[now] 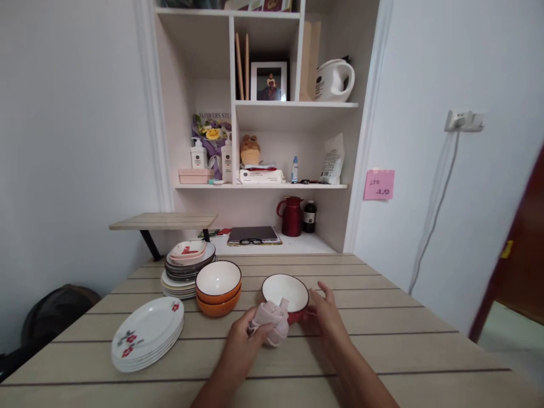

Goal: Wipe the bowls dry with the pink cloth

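A crumpled pale pink cloth [272, 324] is bunched in my left hand [244, 343], its fingers closed around it. The cloth is in front of a bowl [285, 288], white inside and red outside with a dark rim, and covers part of its near left side. My right hand [327, 317] is at the bowl's right side with its fingers apart; the thumb side is close to the rim, and whether it touches I cannot tell. To the left stand two stacked orange bowls [219, 292] with white insides.
A stack of oval floral plates [148, 331] lies at the table's left. Behind it stand piled plates [191, 269] topped with small square dishes [187, 251]. A raised wooden shelf [164, 221] overhangs the back left. A closed laptop [254, 234] and red jug [291, 217] occupy the alcove.
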A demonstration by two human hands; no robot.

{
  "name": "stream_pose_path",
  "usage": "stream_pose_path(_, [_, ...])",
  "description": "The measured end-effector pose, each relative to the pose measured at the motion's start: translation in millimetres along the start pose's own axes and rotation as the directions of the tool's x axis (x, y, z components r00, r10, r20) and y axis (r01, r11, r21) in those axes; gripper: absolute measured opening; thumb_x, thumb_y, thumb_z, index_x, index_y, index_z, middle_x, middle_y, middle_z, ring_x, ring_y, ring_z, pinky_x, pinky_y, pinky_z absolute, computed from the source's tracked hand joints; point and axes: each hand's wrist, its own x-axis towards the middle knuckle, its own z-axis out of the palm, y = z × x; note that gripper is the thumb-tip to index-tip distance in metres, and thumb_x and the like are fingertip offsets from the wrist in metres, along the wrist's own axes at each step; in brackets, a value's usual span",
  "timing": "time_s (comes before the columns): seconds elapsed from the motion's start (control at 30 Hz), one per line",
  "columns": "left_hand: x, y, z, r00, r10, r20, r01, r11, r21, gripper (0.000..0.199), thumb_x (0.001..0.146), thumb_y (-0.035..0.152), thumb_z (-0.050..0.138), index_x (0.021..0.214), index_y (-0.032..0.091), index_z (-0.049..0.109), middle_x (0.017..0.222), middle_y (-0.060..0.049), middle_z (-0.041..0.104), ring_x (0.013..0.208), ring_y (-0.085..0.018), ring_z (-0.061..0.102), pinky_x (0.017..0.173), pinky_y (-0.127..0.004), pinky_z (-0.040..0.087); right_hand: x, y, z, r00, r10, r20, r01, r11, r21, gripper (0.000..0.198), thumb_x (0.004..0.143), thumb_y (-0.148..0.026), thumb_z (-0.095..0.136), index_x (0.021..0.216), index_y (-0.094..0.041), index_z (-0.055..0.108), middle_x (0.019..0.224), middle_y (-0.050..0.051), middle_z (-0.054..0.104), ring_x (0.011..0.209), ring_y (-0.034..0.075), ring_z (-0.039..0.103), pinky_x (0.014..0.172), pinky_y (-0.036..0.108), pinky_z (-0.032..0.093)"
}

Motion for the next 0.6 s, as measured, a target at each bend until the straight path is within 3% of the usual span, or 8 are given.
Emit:
stream_pose_path(0.07, [0, 0, 1, 0.999, -0.025, 0.039, 0.026, 0.999, -0.027, 0.047, 0.072, 0.041, 0.077, 0.111, 0.015, 0.075, 0.1, -0.009, 0.079, 0.094, -0.027, 0.069, 0.085, -0.033, 0.052, -6, -7, 1, 0.991, -0.005, -0.133, -0.004, 0.998, -0.067, 0.071, 0.065, -0.045, 0.081, 0.13, -0.033, 0.055, 0.088, -0.002, 0.064, 0.073, 0.023, 0.064, 0.065, 0.036, 0.053])
stream_pose_path(0.17, [-1, 0, 2, 0.995, -0.035, 0.089, 0.039, 0.998, -0.047, 0.046, 0.07, 0.043, 0.08, 0.106, 0.015, 0.076, 0.097, -0.008, 0.078, 0.094, -0.027, 0.069, 0.086, -0.032, 0.051, -22, -25, 6, 0.952, -0.154, -0.265, 0.101, 0.974, -0.203, 0.058, 0.069, -0.047, 0.081, 0.122, -0.032, 0.063, 0.103, 0.002, 0.063, 0.092, 0.024, 0.061, 0.077, 0.035, 0.05])
stream_pose_path(0.23, [-2, 0, 2, 0.994, -0.039, 0.1, 0.046, 0.997, -0.064, 0.047, 0.07, 0.045, 0.082, 0.105, 0.015, 0.076, 0.095, -0.008, 0.078, 0.093, -0.026, 0.069, 0.086, -0.032, 0.051, -37, -36, 11, 0.92, -0.359, -0.158, 0.282, 0.885, -0.371, 0.046, 0.08, -0.054, 0.073, 0.118, -0.029, 0.068, 0.092, 0.003, 0.063, 0.086, 0.024, 0.06, 0.073, 0.035, 0.048])
stream_pose_path(0.27, [-2, 0, 1, 0.994, -0.041, 0.101, 0.049, 0.996, -0.077, 0.048, 0.07, 0.045, 0.082, 0.107, 0.015, 0.076, 0.094, -0.008, 0.078, 0.093, -0.026, 0.069, 0.086, -0.032, 0.051, -45, -39, 14, 0.939, -0.342, -0.046, 0.299, 0.873, -0.386, 0.04, 0.087, -0.058, 0.065, 0.111, -0.027, 0.071, 0.08, 0.001, 0.061, 0.075, 0.023, 0.057, 0.066, 0.034, 0.045])
stream_pose_path(0.33, [-3, 2, 1, 0.994, -0.038, 0.103, 0.048, 0.994, -0.102, 0.051, 0.07, 0.047, 0.083, 0.109, 0.015, 0.075, 0.096, -0.008, 0.077, 0.094, -0.026, 0.068, 0.087, -0.032, 0.051, -58, -40, 20, 0.965, -0.18, 0.191, 0.241, 0.896, -0.373, 0.047, 0.09, -0.066, 0.058, 0.103, -0.023, 0.073, 0.07, 0.001, 0.06, 0.059, 0.02, 0.052, 0.053, 0.032, 0.037])
stream_pose_path(0.4, [-4, 3, 0, 0.992, -0.03, 0.121, 0.043, 0.993, -0.11, 0.052, 0.071, 0.05, 0.083, 0.109, 0.015, 0.075, 0.096, -0.008, 0.077, 0.093, -0.025, 0.067, 0.086, -0.032, 0.051, -65, -36, 25, 0.935, -0.076, 0.346, 0.219, 0.892, -0.396, 0.045, 0.083, -0.063, 0.071, 0.103, -0.023, 0.075, 0.071, 0.0, 0.064, 0.057, 0.018, 0.052, 0.05, 0.029, 0.035])
stream_pose_path(0.5, [-4, 3, 0, 0.987, -0.028, 0.158, 0.047, 0.992, -0.12, 0.054, 0.072, 0.052, 0.084, 0.11, 0.014, 0.074, 0.099, -0.008, 0.076, 0.094, -0.024, 0.067, 0.085, -0.03, 0.051, -66, -28, 26, 0.922, -0.006, 0.386, 0.188, 0.88, -0.436, 0.038, 0.074, -0.057, 0.082, 0.073, -0.021, 0.071, 0.058, -0.003, 0.057, 0.051, 0.014, 0.046, 0.048, 0.027, 0.032])
stream_pose_path(0.6, [-5, -1, 0, 0.984, -0.057, 0.17, 0.078, 0.99, -0.121, 0.065, 0.072, 0.059, 0.082, 0.119, 0.015, 0.07, 0.098, -0.007, 0.074, 0.082, -0.019, 0.066, 0.069, -0.025, 0.052, -63, -25, 15, 0.957, 0.021, 0.288, 0.108, 0.898, -0.426, 0.046, 0.072, -0.06, 0.082, 0.059, -0.021, 0.06, 0.051, -0.004, 0.053, 0.045, 0.012, 0.043, 0.044, 0.026, 0.032])
